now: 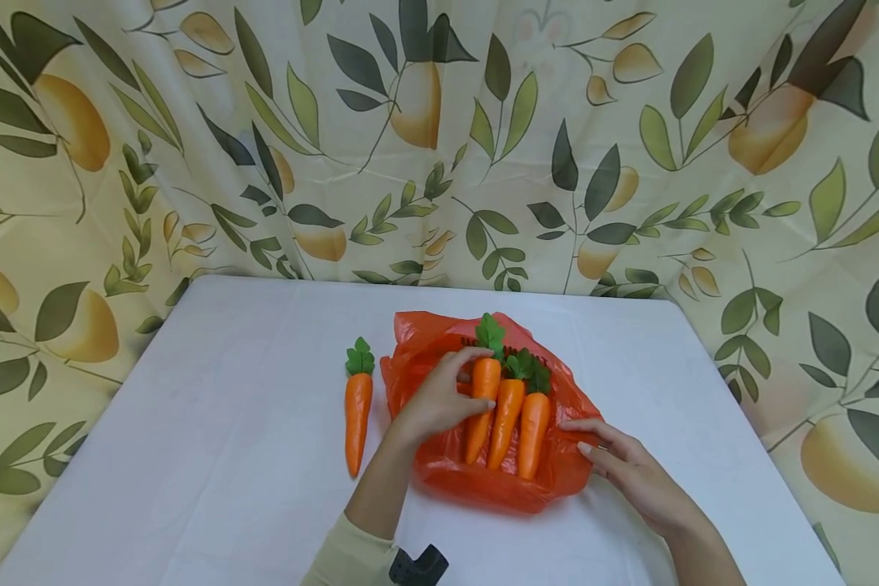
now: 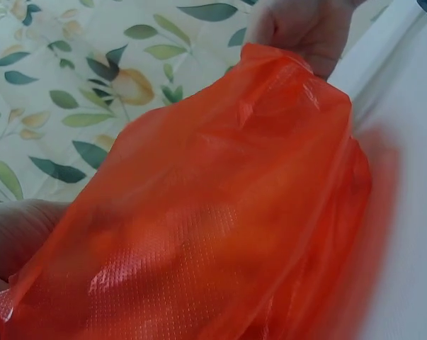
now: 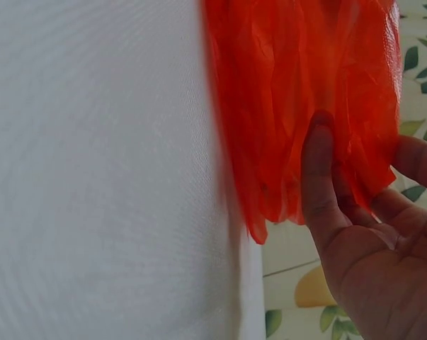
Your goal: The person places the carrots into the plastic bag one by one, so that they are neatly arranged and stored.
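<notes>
A red plastic bag [image 1: 439, 480] lies spread on the table with three orange carrots on it, green tops toward the back. My left hand [image 1: 439, 395] grips the leftmost of these carrots [image 1: 486, 378], thumb on its near part and fingers by its leafy end. Beside it lie the middle carrot [image 1: 508, 423] and the right carrot [image 1: 533, 435]. My right hand [image 1: 626, 468] pinches the bag's right edge; in the right wrist view its thumb presses the crinkled plastic. The bag [image 2: 192, 205] fills much of the left wrist view and hides the carrots there.
Another carrot [image 1: 357, 415] lies on the white table [image 1: 249, 423], left of the bag. Behind the table hangs a curtain [image 1: 439, 179] printed with leaves and fruit. A black device [image 1: 417, 566] is on my left wrist, by the sleeve.
</notes>
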{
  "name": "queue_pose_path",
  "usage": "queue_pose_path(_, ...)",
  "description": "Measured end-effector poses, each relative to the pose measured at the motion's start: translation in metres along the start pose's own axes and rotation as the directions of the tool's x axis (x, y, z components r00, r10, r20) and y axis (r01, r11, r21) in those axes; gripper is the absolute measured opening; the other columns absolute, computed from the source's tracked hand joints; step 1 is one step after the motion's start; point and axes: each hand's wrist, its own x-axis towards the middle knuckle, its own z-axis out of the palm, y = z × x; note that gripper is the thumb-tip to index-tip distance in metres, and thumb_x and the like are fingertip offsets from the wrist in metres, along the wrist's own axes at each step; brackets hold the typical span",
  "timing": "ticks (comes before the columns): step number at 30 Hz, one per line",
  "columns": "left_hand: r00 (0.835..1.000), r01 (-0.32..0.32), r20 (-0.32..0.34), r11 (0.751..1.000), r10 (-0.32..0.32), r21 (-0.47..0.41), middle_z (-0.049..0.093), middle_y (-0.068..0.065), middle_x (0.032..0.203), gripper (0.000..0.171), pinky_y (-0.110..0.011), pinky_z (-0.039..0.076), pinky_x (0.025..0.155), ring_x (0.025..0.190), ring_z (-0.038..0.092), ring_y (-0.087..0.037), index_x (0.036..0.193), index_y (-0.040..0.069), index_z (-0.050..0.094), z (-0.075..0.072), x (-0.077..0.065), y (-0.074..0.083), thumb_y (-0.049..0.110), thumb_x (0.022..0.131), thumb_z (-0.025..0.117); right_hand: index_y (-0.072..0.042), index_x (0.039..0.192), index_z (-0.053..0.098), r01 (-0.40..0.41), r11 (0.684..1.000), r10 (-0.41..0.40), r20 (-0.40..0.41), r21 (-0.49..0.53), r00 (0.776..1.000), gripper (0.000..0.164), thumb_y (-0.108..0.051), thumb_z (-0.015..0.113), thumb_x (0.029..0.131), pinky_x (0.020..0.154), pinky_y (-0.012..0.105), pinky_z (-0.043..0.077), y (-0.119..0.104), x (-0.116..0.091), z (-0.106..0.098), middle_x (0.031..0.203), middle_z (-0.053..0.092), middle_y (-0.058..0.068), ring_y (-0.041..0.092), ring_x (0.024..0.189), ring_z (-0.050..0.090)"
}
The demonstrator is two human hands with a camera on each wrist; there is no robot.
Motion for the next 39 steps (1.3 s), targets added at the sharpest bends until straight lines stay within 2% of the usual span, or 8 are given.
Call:
queue_pose_path(6, 0.999, 0.039, -0.033, 0.997, -0.037, 0.065, 0.048, -0.008, 0.140, 0.065, -0.043, 0.057, 0.091, 0.117, 0.055, -0.029, 0.146, 0.025, 0.055, -0.002, 0.001, -0.003, 0.006, 0.090, 0.081, 0.000, 0.147, 0.052, 0.010, 1.000, -0.010, 0.002, -0.004, 1.000, 0.042, -0.020, 0.053, 0.110, 0.097, 0.031, 0.052, 0.001, 0.001, 0.000, 0.154, 0.040, 0.024, 0.012, 0.123, 0.058)
queue_pose_path(11, 0.993, 0.107, -0.066, 0.989, -0.100, 0.102, 0.047, -0.009, 0.140, 0.066, -0.046, 0.055, 0.095, 0.116, 0.055, -0.029, 0.148, 0.024, 0.053, -0.003, 0.002, -0.006, 0.007, 0.091, 0.080, -0.001, 0.147, 0.052, 0.011, 1.000, -0.011, 0.004, -0.005, 1.000, 0.043, -0.021, 0.053, 0.110, 0.097, 0.032, 0.052, 0.002, 0.001, 0.000, 0.155, 0.040, 0.025, 0.011, 0.123, 0.058)
queue_pose_path(14, 0.986, 0.147, -0.092, 0.981, -0.136, 0.124, 0.047, -0.010, 0.142, 0.066, -0.049, 0.053, 0.099, 0.118, 0.055, -0.030, 0.150, 0.024, 0.051, -0.002, 0.003, -0.008, 0.006, 0.092, 0.079, 0.000, 0.147, 0.051, 0.017, 1.000, -0.017, 0.004, -0.006, 1.000, 0.043, -0.020, 0.052, 0.110, 0.097, 0.032, 0.053, 0.003, 0.001, 0.001, 0.154, 0.040, 0.025, 0.011, 0.123, 0.058)
queue_pose_path(17, 0.984, 0.157, -0.106, 0.979, -0.144, 0.132, 0.047, -0.010, 0.146, 0.067, -0.052, 0.049, 0.103, 0.123, 0.053, -0.030, 0.151, 0.023, 0.050, -0.002, 0.004, -0.010, 0.005, 0.092, 0.078, 0.000, 0.147, 0.051, 0.019, 1.000, -0.019, 0.005, -0.008, 1.000, 0.042, -0.020, 0.052, 0.110, 0.097, 0.032, 0.053, 0.003, 0.002, 0.001, 0.154, 0.040, 0.026, 0.011, 0.123, 0.059)
queue_pose_path(21, 0.983, 0.161, -0.104, 0.979, -0.149, 0.122, 0.049, -0.011, 0.146, 0.066, -0.053, 0.048, 0.104, 0.125, 0.052, -0.031, 0.151, 0.020, 0.050, -0.002, 0.004, -0.013, 0.004, 0.093, 0.076, 0.001, 0.146, 0.051, 0.026, 1.000, -0.026, 0.010, -0.008, 1.000, 0.042, -0.019, 0.052, 0.110, 0.096, 0.032, 0.053, 0.003, 0.002, 0.001, 0.153, 0.040, 0.027, 0.012, 0.122, 0.060)
queue_pose_path(27, 0.974, 0.217, -0.083, 0.971, -0.209, 0.102, 0.056, -0.013, 0.139, 0.067, -0.056, 0.050, 0.100, 0.117, 0.056, -0.033, 0.153, 0.023, 0.047, -0.001, 0.003, -0.018, 0.007, 0.094, 0.075, 0.002, 0.146, 0.052, 0.032, 0.999, -0.032, 0.011, -0.008, 0.999, 0.041, -0.017, 0.052, 0.110, 0.096, 0.031, 0.053, 0.003, 0.002, 0.001, 0.154, 0.040, 0.027, 0.012, 0.122, 0.060)
queue_pose_path(34, 0.977, 0.210, -0.074, 0.968, -0.201, 0.135, 0.053, -0.015, 0.145, 0.067, -0.057, 0.047, 0.103, 0.120, 0.055, -0.035, 0.151, 0.020, 0.051, 0.001, 0.004, -0.022, 0.004, 0.092, 0.076, -0.002, 0.147, 0.053, 0.002, 1.000, -0.002, 0.010, -0.006, 1.000, 0.041, -0.019, 0.052, 0.109, 0.096, 0.031, 0.053, 0.002, 0.002, 0.000, 0.157, 0.037, 0.024, 0.009, 0.123, 0.058)
queue_pose_path(39, 0.979, 0.197, -0.091, 0.969, -0.185, 0.147, 0.051, -0.013, 0.148, 0.067, -0.055, 0.045, 0.106, 0.125, 0.054, -0.034, 0.151, 0.018, 0.053, 0.002, 0.004, -0.025, 0.003, 0.091, 0.078, -0.001, 0.147, 0.053, 0.008, 1.000, -0.008, 0.013, -0.007, 1.000, 0.041, -0.018, 0.052, 0.109, 0.096, 0.030, 0.053, 0.002, 0.003, 0.001, 0.158, 0.035, 0.025, 0.008, 0.123, 0.058)
